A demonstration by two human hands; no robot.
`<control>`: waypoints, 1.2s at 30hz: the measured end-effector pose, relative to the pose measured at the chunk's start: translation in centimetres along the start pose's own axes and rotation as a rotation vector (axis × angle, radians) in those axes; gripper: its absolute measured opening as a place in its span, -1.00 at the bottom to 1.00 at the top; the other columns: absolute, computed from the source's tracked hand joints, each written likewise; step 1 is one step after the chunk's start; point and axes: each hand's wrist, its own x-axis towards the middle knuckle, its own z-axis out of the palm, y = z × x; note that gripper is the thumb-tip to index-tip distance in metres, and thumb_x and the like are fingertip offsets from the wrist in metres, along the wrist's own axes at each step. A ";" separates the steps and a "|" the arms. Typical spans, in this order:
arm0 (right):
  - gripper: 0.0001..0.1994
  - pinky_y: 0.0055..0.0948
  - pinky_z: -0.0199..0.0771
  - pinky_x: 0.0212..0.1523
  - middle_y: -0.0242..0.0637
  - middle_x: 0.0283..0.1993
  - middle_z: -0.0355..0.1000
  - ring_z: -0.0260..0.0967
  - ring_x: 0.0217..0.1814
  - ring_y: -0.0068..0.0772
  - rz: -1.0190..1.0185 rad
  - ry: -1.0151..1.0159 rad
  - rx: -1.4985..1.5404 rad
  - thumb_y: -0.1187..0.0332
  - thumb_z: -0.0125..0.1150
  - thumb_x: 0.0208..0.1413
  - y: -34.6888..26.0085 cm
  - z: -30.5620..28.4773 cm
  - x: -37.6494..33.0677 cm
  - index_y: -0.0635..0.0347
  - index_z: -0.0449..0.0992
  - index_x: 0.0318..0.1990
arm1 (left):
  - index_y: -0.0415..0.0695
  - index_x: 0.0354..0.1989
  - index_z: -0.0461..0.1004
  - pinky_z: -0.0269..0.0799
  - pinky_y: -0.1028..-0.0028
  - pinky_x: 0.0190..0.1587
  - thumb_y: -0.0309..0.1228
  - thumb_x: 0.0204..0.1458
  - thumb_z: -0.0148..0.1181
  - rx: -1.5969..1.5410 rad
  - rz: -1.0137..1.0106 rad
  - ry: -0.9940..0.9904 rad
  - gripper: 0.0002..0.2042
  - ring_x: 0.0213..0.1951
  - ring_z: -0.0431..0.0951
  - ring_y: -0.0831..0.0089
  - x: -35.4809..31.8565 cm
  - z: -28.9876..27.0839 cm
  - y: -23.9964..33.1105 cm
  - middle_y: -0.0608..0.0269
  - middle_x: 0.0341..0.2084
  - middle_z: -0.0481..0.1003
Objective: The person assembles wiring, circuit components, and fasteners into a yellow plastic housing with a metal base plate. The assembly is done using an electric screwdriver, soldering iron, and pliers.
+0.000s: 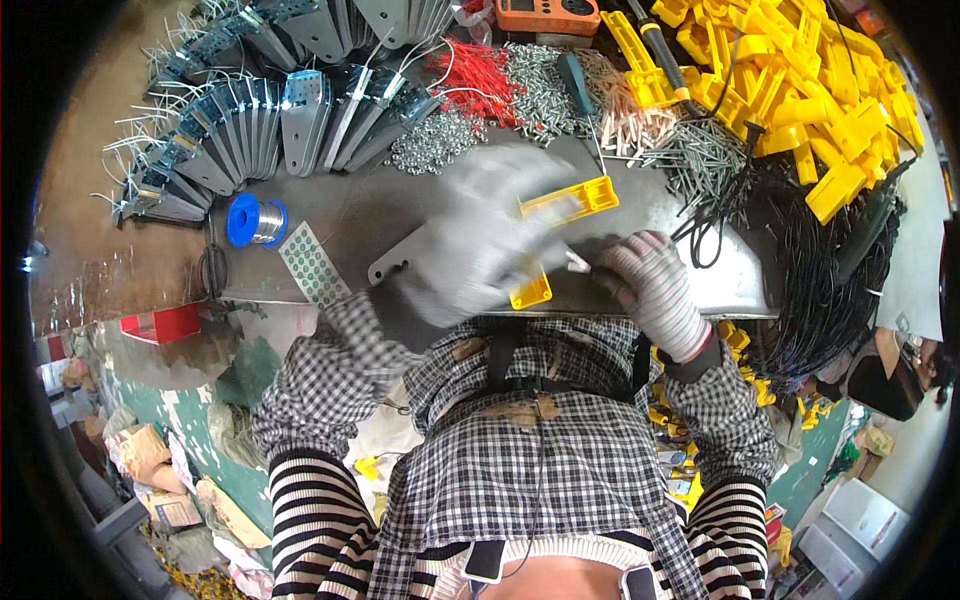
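Observation:
My left hand (490, 235), in a pale glove, is smeared by motion above the near middle of the bench, so its fingers cannot be read. Beneath it lies a grey metal plate (390, 264) with holes at its end. Yellow plastic parts show on either side of this hand: a long channel-shaped piece (596, 197) beyond it and a short end (532, 291) near the bench edge. Whether they are one piece is hidden. My right hand (655, 295), in a striped glove, has its fingers curled together; a small whitish piece (577, 262) is just left of its fingertips.
Grey metal plates with white wires (305, 115) fan out at the far left. Behind my hands lie piles of nuts (435, 142), red pieces (475, 85), and screws (545, 90). Yellow plastic parts (800, 90) and black cables (810, 270) heap at right. A solder spool (257, 221) stands left.

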 end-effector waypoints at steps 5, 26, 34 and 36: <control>-0.81 -0.17 0.41 -0.20 -0.14 -0.34 0.46 0.43 -0.25 -0.04 -0.023 -0.153 0.107 0.44 0.23 -0.03 0.7 -3.0 0.7 0.14 0.51 -0.21 | -0.02 -0.12 0.54 0.10 0.08 0.29 -0.23 -0.01 0.20 0.239 0.037 -0.203 -0.71 0.18 0.35 0.30 0.0 4.8 0.1 0.25 0.08 0.43; -0.81 -0.36 0.46 -0.19 -0.26 -0.22 0.52 0.48 -0.22 -0.23 0.004 0.024 0.043 0.40 0.34 -0.13 -3.5 0.1 5.1 0.11 0.61 -0.28 | -0.21 -0.19 0.49 0.34 0.32 0.07 -0.37 0.15 0.10 -0.410 -0.404 -0.412 -0.82 -0.13 0.51 0.32 -2.2 2.5 -5.2 0.13 -0.17 0.50; -0.76 -0.29 0.34 -0.10 -0.57 -0.08 0.42 0.33 -0.10 -0.39 -0.335 0.345 -0.297 0.34 0.30 -0.32 -3.5 0.9 3.5 -0.09 0.60 -0.36 | -0.23 -0.03 0.49 0.19 0.28 0.21 -0.29 0.10 0.16 -0.809 -0.297 -0.912 -0.67 0.16 0.28 0.17 0.8 2.8 -8.0 0.01 0.03 0.39; -0.76 -0.31 0.34 -0.13 -0.59 -0.12 0.43 0.34 -0.15 -0.41 -0.371 0.334 -0.321 0.34 0.30 -0.32 -4.4 -0.2 3.9 -0.10 0.60 -0.36 | -0.27 -0.06 0.49 0.32 0.50 -0.05 -0.34 0.06 0.21 -0.774 -0.186 -0.806 -0.68 -0.10 0.41 0.37 0.1 3.5 -8.6 0.11 -0.11 0.47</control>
